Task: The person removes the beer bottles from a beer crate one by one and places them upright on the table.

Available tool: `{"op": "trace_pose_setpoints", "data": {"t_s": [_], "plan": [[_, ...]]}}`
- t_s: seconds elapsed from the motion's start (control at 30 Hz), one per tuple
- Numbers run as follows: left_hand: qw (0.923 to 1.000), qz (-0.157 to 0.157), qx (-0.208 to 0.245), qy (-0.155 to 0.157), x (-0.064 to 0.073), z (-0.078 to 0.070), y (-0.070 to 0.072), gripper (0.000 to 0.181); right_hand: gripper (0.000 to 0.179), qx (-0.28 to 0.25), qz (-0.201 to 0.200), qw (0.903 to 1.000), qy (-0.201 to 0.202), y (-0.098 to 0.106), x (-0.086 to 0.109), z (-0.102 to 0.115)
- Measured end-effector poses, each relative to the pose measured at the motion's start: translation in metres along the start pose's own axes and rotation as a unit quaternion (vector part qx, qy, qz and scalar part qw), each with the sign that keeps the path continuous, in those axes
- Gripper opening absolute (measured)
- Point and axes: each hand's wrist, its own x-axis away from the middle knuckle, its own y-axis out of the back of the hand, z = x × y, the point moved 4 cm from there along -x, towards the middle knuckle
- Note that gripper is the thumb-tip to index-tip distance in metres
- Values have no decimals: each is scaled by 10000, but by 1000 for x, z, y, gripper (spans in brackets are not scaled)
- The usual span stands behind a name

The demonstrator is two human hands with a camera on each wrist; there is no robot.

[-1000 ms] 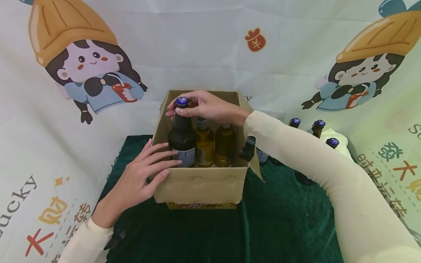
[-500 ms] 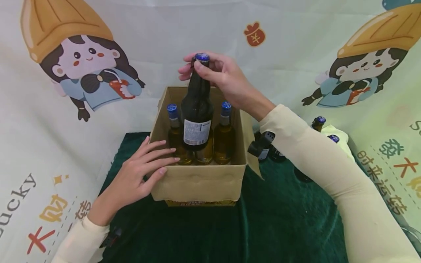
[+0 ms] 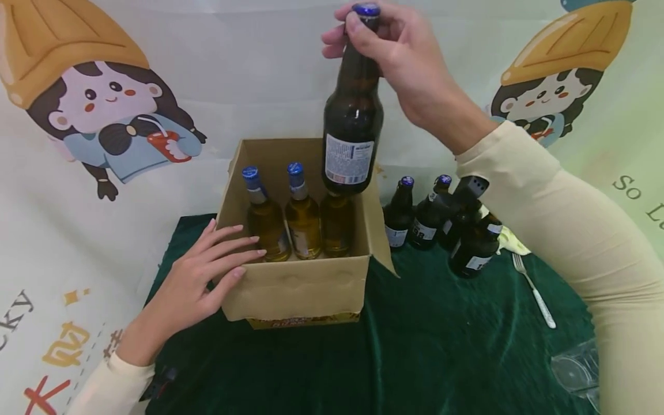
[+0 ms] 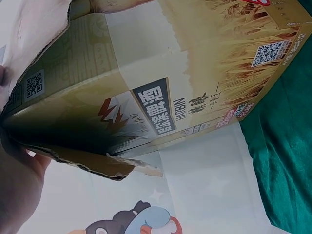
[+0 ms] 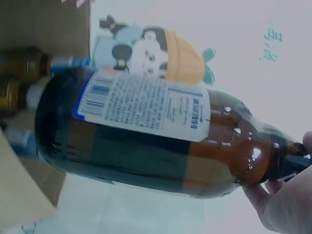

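at the left, the left hand [image 3: 197,279] lies over the near left corner of the box [image 3: 298,288], fingers straight and spread, not clasping it; if that touch is light, a knock could slide the box on the cloth [image 3: 436,346]. inside stand three amber bottles [image 3: 303,227] in a row. above the rightmost, near upright, hangs the dark bottle [image 3: 353,115]; i cannot tell whether the two touch, and lowering it there could strike glass. the right hand [image 3: 410,52] pinches its neck [image 3: 360,68] between thumb and fingers, a narrow hold on what is likely a heavy thing, so it may swing, or slip if the glass is damp. right of the box, a flap [image 3: 382,236] juts out and could catch it. just beyond stand other bottles [image 3: 397,216], likely to clink or topple under a wide swing. farther right lies a fork [image 3: 536,294].
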Motion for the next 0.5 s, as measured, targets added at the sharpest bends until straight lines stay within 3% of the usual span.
{"op": "trace_pose_setpoints", "data": {"t_s": [0.23, 0.5], "plan": [[9999, -69, 75, -70, -2, 0, -1, 32, 22, 17, -474, 9989, 30, 44, 20, 7], [10000, 40, 21, 16, -4, -2, -4, 34, 17, 166, -859, 9962, 4, 87, 59, -18]]}}
